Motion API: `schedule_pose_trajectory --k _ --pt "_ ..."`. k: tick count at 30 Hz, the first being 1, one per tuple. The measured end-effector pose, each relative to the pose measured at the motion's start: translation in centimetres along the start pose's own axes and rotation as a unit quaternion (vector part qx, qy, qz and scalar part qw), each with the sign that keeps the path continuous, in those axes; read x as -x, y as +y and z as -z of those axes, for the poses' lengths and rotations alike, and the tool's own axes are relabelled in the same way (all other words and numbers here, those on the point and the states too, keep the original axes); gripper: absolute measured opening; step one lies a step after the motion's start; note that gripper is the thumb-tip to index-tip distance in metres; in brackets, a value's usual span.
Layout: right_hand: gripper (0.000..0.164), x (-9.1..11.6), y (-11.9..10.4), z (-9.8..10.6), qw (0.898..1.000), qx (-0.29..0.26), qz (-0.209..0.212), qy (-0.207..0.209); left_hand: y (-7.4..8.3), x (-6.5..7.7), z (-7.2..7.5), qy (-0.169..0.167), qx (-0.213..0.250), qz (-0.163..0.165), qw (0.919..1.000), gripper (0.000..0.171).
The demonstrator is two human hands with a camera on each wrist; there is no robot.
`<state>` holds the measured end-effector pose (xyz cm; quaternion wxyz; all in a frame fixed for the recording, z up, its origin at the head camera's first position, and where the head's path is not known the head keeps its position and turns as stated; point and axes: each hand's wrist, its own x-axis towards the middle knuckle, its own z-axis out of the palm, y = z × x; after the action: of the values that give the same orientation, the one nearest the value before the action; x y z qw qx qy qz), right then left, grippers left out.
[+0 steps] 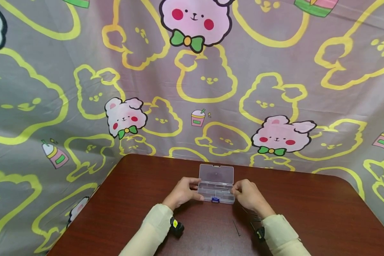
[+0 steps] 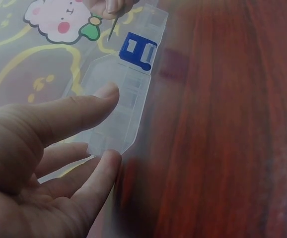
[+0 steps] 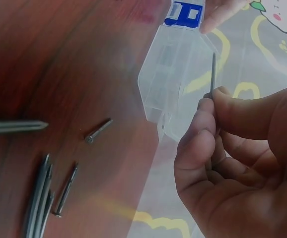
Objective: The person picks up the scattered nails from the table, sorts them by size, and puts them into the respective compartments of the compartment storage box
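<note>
Reddish-brown table (image 1: 323, 213) supports a clear plastic box (image 1: 224, 201), lid (image 1: 216, 173) open on the far side. Left hand (image 1: 183, 192): thumb and fingers partly spread, gripping the box's left end. Right hand (image 1: 250, 195): fingers curled beside the right end, pinching one nail (image 3: 213, 74). Loose nails (image 3: 100, 131) lie near right.

All three views toward one box (image 1: 223, 198)

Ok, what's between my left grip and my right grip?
The open clear box sits between your left grip and right grip, as the head view shows.
</note>
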<state>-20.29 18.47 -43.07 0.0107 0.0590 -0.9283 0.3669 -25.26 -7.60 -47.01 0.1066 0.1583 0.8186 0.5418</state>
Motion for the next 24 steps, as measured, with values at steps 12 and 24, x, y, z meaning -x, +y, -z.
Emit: schedule_pose_trajectory --k 12,24 --pt "0.048 -0.9 0.0 -0.5 0.996 0.07 0.053 -0.028 0.0 -0.3 -0.1 0.0 0.008 0.007 0.9999 0.071" --pt "0.048 -1.7 -0.3 -1.1 0.988 0.13 0.08 -0.017 0.2 -0.5 -0.1 0.002 0.006 0.019 0.9998 0.071"
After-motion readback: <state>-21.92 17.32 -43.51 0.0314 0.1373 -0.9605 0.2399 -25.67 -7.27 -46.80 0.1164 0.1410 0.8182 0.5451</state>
